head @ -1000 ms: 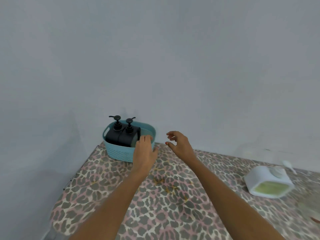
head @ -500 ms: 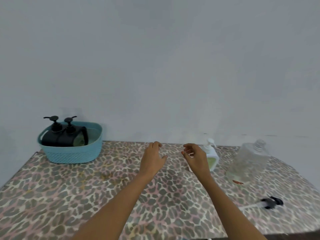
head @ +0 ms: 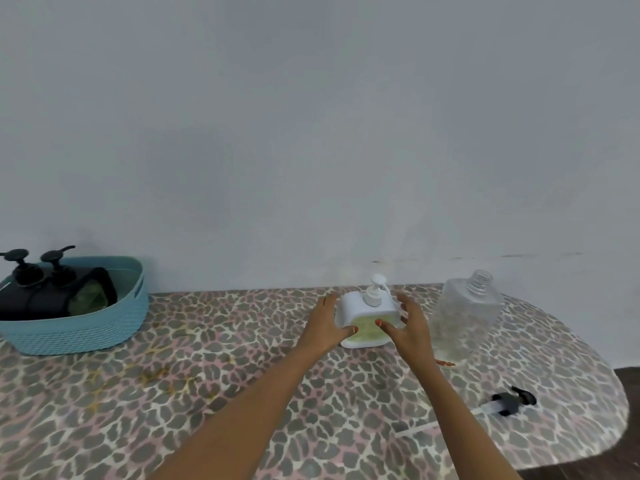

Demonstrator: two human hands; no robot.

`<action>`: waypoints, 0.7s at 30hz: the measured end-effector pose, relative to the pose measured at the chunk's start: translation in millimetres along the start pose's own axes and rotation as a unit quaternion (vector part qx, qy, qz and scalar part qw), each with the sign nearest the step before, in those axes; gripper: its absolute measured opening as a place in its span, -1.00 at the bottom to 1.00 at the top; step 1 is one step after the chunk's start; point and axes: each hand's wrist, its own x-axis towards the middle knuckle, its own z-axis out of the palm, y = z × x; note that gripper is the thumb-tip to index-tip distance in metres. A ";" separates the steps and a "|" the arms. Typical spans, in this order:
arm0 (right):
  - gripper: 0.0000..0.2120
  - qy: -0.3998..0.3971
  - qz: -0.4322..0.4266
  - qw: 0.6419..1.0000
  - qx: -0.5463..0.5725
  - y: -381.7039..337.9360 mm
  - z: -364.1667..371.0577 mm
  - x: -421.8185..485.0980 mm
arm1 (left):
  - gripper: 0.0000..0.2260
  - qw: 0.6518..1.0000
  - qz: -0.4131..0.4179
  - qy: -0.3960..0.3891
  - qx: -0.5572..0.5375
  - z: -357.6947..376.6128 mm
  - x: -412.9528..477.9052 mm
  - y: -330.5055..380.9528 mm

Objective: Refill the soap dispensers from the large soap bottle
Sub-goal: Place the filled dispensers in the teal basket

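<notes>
A white soap dispenser (head: 356,306) with a white pump and pale green soap stands at the back of the table. My left hand (head: 323,325) grips its left side, thumb on the front. From the right, my right hand (head: 410,329) holds it with the thumb across the green window and the fingers round its right edge. Just right of it stands the large clear soap bottle (head: 465,311), uncapped, with a little liquid at the bottom. Two black pump dispensers (head: 45,292) sit in a blue basket (head: 79,332) at the far left.
A black pump head with its clear tube (head: 510,403) lies on the leopard-print tablecloth (head: 207,393) near the right front. The table's rounded right edge drops off beyond it. A grey wall runs close behind everything.
The view swung right from the basket to the white dispenser. Both hands moved forward and closed round the white dispenser, which they were not touching before.
</notes>
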 end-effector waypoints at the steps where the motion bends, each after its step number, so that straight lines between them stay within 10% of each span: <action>1: -0.34 -0.024 0.012 1.000 0.013 2.6 -0.2 2.4 | -0.35 1.000 0.003 -0.004 -0.006 2.7 3.4 0.5; 21: -0.47 -0.162 -0.026 0.986 0.014 -52.3 34.0 14.6 | -0.58 0.996 0.056 0.066 -0.036 -72.8 -17.1 -25.1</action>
